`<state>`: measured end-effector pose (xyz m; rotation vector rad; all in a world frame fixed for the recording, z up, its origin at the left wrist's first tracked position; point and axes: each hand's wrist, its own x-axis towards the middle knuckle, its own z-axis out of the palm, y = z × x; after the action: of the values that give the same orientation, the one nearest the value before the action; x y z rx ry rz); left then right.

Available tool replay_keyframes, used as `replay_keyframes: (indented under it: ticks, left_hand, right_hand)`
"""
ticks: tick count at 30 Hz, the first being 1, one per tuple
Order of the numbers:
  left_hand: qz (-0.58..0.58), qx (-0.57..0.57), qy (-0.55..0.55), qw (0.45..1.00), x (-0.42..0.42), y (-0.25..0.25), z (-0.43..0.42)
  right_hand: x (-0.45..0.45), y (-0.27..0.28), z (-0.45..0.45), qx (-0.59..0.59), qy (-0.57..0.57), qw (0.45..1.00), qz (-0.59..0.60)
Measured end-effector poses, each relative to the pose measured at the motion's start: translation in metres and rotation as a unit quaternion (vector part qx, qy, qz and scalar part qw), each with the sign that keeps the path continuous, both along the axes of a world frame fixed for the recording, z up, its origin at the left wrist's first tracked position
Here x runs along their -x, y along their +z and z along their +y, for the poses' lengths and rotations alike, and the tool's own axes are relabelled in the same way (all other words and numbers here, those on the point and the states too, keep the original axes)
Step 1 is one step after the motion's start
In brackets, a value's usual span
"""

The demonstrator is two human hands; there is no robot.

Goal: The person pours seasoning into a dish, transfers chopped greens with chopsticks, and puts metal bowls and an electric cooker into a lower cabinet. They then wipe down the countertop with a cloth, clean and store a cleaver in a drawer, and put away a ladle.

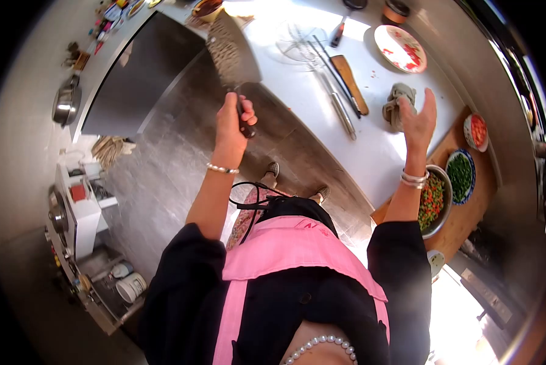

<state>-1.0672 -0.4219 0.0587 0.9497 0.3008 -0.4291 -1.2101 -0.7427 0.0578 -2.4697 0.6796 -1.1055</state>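
My left hand (233, 121) is closed round the dark handle of a broad cleaver (233, 55). The blade points up and away from me, with small bits stuck to its face, over the counter's front edge. My right hand (419, 121) is open with its fingers apart, beside a crumpled grey-green cloth (398, 104); its thumb overlaps the cloth, and whether they touch I cannot tell. A honing rod (342, 115), dark chopsticks (340, 79) and a wooden spatula (350, 84) lie on the white counter (370, 164) between my hands.
A red-stained plate (400, 48) and wire skimmer (300, 44) are at the back. On the right, a wooden board (468, 222) holds a steel bowl of chopped vegetables (432, 198), a plate of chopped greens (460, 176) and a bowl of red pieces (477, 132). An open drawer (112, 274) is lower left.
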Motion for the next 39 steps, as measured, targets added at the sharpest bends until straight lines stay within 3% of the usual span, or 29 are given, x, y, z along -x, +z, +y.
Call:
replay_keyframes:
  ticks: [1, 2, 3, 5, 7, 10, 13, 15, 16, 19, 20, 21, 22, 25, 26, 29, 32, 35, 36, 39]
  left_hand:
    - [0.008, 0.021, 0.032, 0.999, -0.005, -0.013, 0.031]
    - [0.024, 0.001, 0.053, 0.998, -0.016, -0.029, 0.061]
    - [0.042, -0.019, 0.071, 0.996, -0.024, -0.047, 0.089]
    - [0.106, -0.003, 0.110, 0.988, -0.040, -0.083, 0.136]
    - [0.184, 0.051, 0.134, 0.972, -0.059, -0.112, 0.176]
    - [0.218, 0.032, 0.099, 0.970, -0.073, -0.141, 0.219]
    - [0.255, -0.051, 0.029, 0.965, -0.098, -0.156, 0.254]
    - [0.240, -0.077, -0.008, 0.968, -0.106, -0.161, 0.273]
    - [0.223, -0.091, -0.023, 0.970, -0.111, -0.159, 0.281]
    - [0.238, -0.102, -0.041, 0.965, -0.125, -0.150, 0.301]
    - [0.252, -0.075, -0.033, 0.964, -0.130, -0.157, 0.311]
    - [0.267, -0.049, -0.025, 0.962, -0.129, -0.162, 0.315]
    - [0.280, -0.023, -0.017, 0.960, -0.129, -0.165, 0.320]
    - [0.300, 0.009, -0.026, 0.954, -0.136, -0.165, 0.335]
    - [0.312, 0.000, -0.017, 0.950, -0.140, -0.160, 0.336]
    - [0.293, 0.003, -0.027, 0.956, -0.155, -0.154, 0.340]
    - [0.280, -0.005, -0.043, 0.959, -0.181, -0.146, 0.333]
    - [0.300, -0.002, -0.041, 0.953, -0.204, -0.147, 0.323]
    - [0.295, -0.005, -0.035, 0.955, -0.212, -0.146, 0.320]
    - [0.296, -0.007, -0.040, 0.954, -0.235, -0.149, 0.313]
  right_hand:
    - [-0.002, 0.006, 0.022, -0.069, 0.006, 0.997, -0.039]
    - [-0.009, 0.005, 0.051, -0.260, 0.097, 0.958, -0.077]
    - [-0.015, 0.002, 0.085, -0.441, 0.178, 0.873, -0.106]
    - [-0.025, -0.018, 0.155, -0.631, 0.314, 0.710, 0.018]
    - [-0.039, -0.092, 0.210, -0.541, 0.390, 0.708, 0.233]
    - [-0.097, -0.148, 0.271, -0.556, 0.366, 0.708, 0.236]
    - [-0.193, -0.191, 0.302, -0.385, 0.298, 0.840, 0.240]
    - [-0.257, -0.195, 0.315, -0.097, 0.279, 0.919, 0.260]
    - [-0.292, -0.200, 0.322, 0.051, 0.262, 0.930, 0.253]
    - [-0.362, -0.225, 0.330, 0.016, 0.293, 0.927, 0.236]
    - [-0.379, -0.232, 0.337, -0.246, 0.259, 0.916, 0.183]
    - [-0.388, -0.237, 0.340, -0.491, 0.202, 0.839, 0.119]
    - [-0.398, -0.241, 0.342, -0.699, 0.126, 0.702, 0.042]
    - [-0.410, -0.299, 0.315, -0.847, 0.099, 0.503, -0.143]
    - [-0.420, -0.302, 0.314, -0.860, -0.019, 0.461, -0.218]
    - [-0.434, -0.290, 0.327, -0.806, 0.052, 0.562, -0.179]
    - [-0.442, -0.341, 0.304, -0.856, -0.112, 0.411, -0.292]
    - [-0.444, -0.376, 0.298, -0.881, -0.034, 0.331, -0.337]
    - [-0.450, -0.382, 0.296, -0.875, -0.074, 0.295, -0.377]
    - [-0.458, -0.420, 0.294, -0.857, -0.121, 0.356, -0.352]
